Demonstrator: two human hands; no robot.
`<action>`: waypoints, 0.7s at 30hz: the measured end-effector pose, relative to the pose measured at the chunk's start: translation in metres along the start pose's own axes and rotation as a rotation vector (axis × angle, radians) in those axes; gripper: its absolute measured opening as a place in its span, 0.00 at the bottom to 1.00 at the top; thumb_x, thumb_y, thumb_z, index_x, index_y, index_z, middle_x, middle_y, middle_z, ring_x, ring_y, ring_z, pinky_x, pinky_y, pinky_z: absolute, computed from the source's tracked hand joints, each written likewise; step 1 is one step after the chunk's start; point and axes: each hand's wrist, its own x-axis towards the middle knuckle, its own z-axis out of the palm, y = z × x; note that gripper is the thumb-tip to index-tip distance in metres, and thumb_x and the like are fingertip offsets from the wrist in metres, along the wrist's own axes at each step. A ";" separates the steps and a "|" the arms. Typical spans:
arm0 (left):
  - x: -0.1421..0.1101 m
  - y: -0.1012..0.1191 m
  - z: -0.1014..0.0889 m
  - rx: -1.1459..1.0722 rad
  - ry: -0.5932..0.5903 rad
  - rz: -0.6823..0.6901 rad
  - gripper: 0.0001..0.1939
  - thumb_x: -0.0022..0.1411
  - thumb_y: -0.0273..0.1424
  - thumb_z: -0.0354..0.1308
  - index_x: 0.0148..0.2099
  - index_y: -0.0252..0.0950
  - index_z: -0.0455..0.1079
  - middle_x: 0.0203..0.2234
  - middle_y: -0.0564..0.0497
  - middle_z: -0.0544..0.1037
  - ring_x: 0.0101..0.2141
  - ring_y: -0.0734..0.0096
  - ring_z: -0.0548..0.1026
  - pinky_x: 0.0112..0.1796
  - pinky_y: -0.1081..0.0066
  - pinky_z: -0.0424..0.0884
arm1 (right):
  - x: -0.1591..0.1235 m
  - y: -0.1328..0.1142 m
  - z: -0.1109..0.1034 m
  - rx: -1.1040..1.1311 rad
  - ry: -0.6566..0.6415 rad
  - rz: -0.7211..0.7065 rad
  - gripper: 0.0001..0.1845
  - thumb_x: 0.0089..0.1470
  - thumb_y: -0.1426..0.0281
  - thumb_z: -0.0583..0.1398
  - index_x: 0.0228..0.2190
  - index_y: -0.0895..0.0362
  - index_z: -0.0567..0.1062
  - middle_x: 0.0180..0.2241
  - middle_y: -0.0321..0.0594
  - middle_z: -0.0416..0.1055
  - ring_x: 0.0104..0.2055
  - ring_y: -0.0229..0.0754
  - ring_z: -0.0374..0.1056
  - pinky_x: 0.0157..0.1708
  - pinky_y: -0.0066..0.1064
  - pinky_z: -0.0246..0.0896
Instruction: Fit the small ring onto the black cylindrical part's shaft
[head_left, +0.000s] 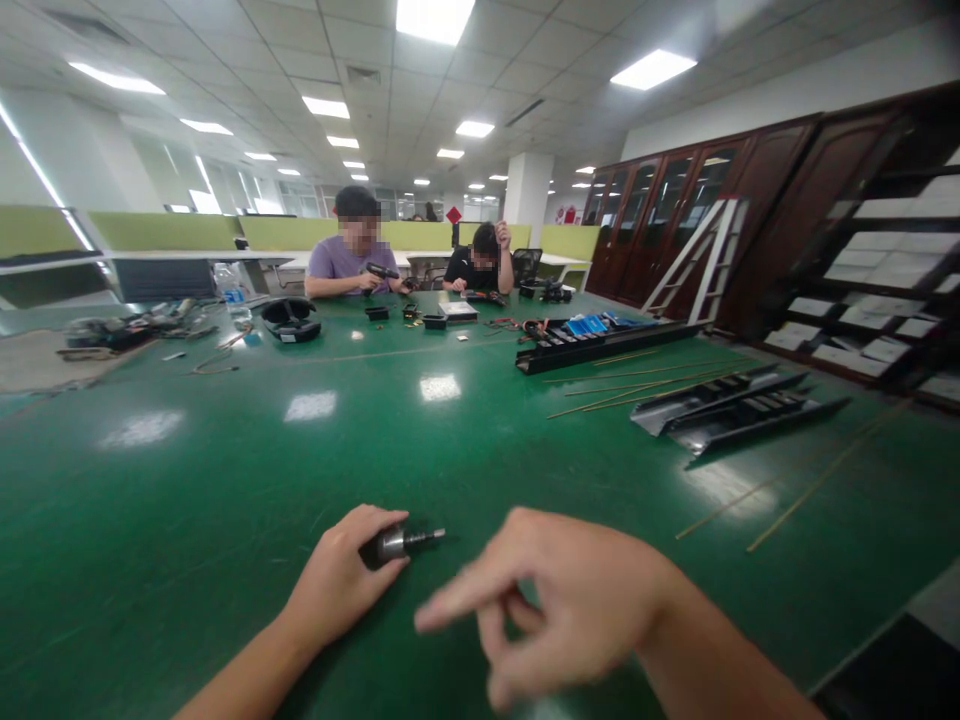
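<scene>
My left hand rests on the green table, thumb and fingers closed around a black-and-silver cylindrical tool. A thin shaft with a pale tip sticks out of that tool to the right; its rear end is hidden inside the hand. To the right, my right hand hovers over the tabletop, slightly blurred. Its index finger stretches left below the tool's tip, while the other fingers bend loosely apart from the thumb. Nothing shows between them, and it does not touch the tool.
Black metal channels and thin brass-coloured rods lie on the green table at right. A headset, a water bottle and small black boxes stand farther back. Across the table sit two people; one holds a power drill.
</scene>
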 end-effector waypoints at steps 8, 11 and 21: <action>0.001 0.000 -0.001 -0.053 0.048 0.040 0.08 0.59 0.30 0.61 0.43 0.41 0.72 0.37 0.52 0.76 0.39 0.67 0.74 0.41 0.69 0.70 | 0.053 0.052 0.039 -0.357 0.335 -0.085 0.27 0.46 0.69 0.65 0.51 0.54 0.73 0.48 0.43 0.72 0.50 0.47 0.66 0.51 0.36 0.60; 0.001 -0.003 0.001 -0.067 0.064 0.067 0.09 0.60 0.31 0.62 0.44 0.41 0.73 0.38 0.52 0.76 0.39 0.68 0.75 0.42 0.70 0.71 | 0.056 0.071 0.048 -0.352 0.349 -0.065 0.25 0.45 0.68 0.66 0.48 0.54 0.74 0.43 0.42 0.74 0.45 0.46 0.68 0.47 0.34 0.63; 0.001 -0.001 0.003 -0.066 0.031 0.171 0.12 0.61 0.31 0.61 0.48 0.43 0.73 0.40 0.50 0.77 0.40 0.69 0.76 0.42 0.72 0.72 | 0.058 0.079 0.053 -0.317 0.355 -0.094 0.15 0.45 0.70 0.64 0.39 0.54 0.76 0.34 0.37 0.74 0.35 0.40 0.69 0.37 0.29 0.63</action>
